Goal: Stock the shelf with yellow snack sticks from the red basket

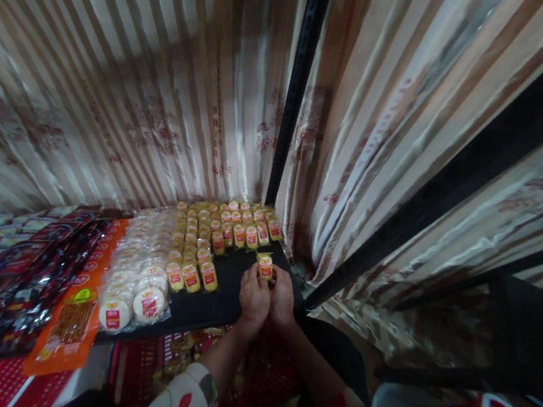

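Between my two hands I hold a small wrapped snack cake (265, 267) with a yellow body and a red and white label. My left hand (254, 295) grips it from the left and my right hand (281, 294) from the right, just above the black shelf (231, 278). Rows of the same wrapped snack cakes (240, 236) stand on the shelf beyond my hands and to their left. Nearer the left, clear packs of round white cakes (148, 304) lie in overlapping rows.
An orange snack packet (61, 327) overhangs the shelf's front edge, beside dark glossy packets (19, 279). Below sits a red basket (134, 374) with more wrapped items. Black metal posts (302, 78) and rails frame the right side. Striped, printed curtains (157, 78) hang behind.
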Demonstrator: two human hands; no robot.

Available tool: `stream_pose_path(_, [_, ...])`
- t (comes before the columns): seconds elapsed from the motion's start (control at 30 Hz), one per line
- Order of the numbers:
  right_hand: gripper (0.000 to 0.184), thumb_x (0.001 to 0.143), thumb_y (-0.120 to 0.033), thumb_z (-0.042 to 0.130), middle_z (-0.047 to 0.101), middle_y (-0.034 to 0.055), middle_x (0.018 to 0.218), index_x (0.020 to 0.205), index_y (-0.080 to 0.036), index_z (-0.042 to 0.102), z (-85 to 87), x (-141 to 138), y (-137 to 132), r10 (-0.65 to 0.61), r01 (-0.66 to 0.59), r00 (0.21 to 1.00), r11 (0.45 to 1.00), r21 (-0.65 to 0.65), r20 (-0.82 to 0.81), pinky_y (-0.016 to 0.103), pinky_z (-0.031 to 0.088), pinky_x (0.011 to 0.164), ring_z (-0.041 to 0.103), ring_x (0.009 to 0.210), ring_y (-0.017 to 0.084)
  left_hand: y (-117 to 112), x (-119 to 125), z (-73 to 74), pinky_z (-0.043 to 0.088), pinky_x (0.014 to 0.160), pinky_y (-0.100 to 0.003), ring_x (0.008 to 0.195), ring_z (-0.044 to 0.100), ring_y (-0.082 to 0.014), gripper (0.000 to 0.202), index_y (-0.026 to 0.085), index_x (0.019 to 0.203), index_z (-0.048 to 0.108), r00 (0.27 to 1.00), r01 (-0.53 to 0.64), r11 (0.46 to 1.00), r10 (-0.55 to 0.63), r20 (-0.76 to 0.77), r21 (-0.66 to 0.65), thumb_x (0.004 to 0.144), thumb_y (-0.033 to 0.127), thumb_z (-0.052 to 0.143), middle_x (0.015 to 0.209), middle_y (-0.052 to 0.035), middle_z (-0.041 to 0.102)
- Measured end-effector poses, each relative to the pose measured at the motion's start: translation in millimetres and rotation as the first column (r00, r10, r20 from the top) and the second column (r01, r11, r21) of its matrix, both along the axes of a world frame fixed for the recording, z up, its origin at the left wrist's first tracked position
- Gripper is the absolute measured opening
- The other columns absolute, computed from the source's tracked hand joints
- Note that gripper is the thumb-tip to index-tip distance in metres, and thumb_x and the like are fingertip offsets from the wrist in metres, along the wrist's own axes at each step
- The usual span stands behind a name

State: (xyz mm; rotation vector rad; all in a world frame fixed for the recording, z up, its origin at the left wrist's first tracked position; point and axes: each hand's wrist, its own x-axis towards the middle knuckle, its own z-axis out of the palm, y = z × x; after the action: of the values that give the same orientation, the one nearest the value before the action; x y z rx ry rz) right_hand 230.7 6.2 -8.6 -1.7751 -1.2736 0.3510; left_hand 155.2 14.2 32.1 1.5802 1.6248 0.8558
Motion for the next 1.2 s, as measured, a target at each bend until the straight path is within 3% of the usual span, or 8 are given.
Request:
stream_pose_path(0.27, [0.038,0.08,-0.03,0.039,0.057,0.0116,0.101,0.112,-0.015,0.054,-4.1,6.1,23.1,-0.069,0.069,0.997,0.998,-0.002,0.027,0.037,0.044,0.085,0.052,0.095,0.024,21.4,9.0,-0.1,0.033,0.106,-0.027,0.118,0.05,-0.016,0.041,0.018,0.124,0.053,0.998,0.048,0.999,-0.048,-0.031,0.001,0.086,0.018,0.037,0.126,-0.0067,0.058])
stream_pose_path(0.63, [0.04,0.084,-0.032,0.035,0.056,0.0147,0.108,0.115,-0.014,0.051,-15.2,15.3,55.1,-0.086,0.084,0.995,0.996,0.037,0.056,0.038,0.041,0.09,0.05,0.101,0.024,47.7,17.3,8.0,0.031,0.108,-0.031,0.121,0.05,-0.0203,0.04,0.011,0.123,0.055,0.989,0.112,0.993,-0.114,-0.091,-0.036,0.089,0.021,0.035,0.128,-0.0126,0.057])
stream_pose_path(0.87, [0.042,0.082,-0.031,0.039,0.054,0.0159,0.111,0.119,-0.012,0.05,-15.3,18.2,69.3,-0.102,0.101,0.994,0.995,0.024,0.042,0.039,0.041,0.091,0.05,0.101,0.024,54.4,18.5,9.6,0.03,0.109,-0.032,0.123,0.048,-0.0206,0.041,0.011,0.125,0.053,0.992,0.085,0.995,-0.09,-0.093,-0.054,0.089,0.022,0.037,0.131,-0.013,0.055])
stream_pose_path(1.03, [0.043,0.08,-0.03,0.042,0.055,0.0161,0.106,0.117,-0.01,0.052,-17.0,20.8,78.3,-0.1,0.098,0.992,0.995,0.027,0.071,0.039,0.042,0.09,0.049,0.103,0.026,57.1,15.3,11.7,0.027,0.11,-0.031,0.127,0.044,-0.022,0.045,0.005,0.129,0.049,0.99,0.093,0.99,-0.103,-0.097,-0.103,0.091,0.025,0.036,0.134,-0.0161,0.052])
stream_pose_path(1.2, [0.041,0.079,-0.029,0.044,0.057,0.0141,0.107,0.116,-0.013,0.053,-19.3,23.0,86.3,-0.11,0.106,0.992,0.992,0.062,0.057,0.039,0.043,0.089,0.053,0.101,0.025,58.9,14.9,12.8,0.031,0.108,-0.031,0.124,0.047,-0.0223,0.044,0.006,0.127,0.051,0.992,0.073,0.991,-0.083,-0.09,-0.113,0.091,0.027,0.037,0.132,-0.0148,0.053])
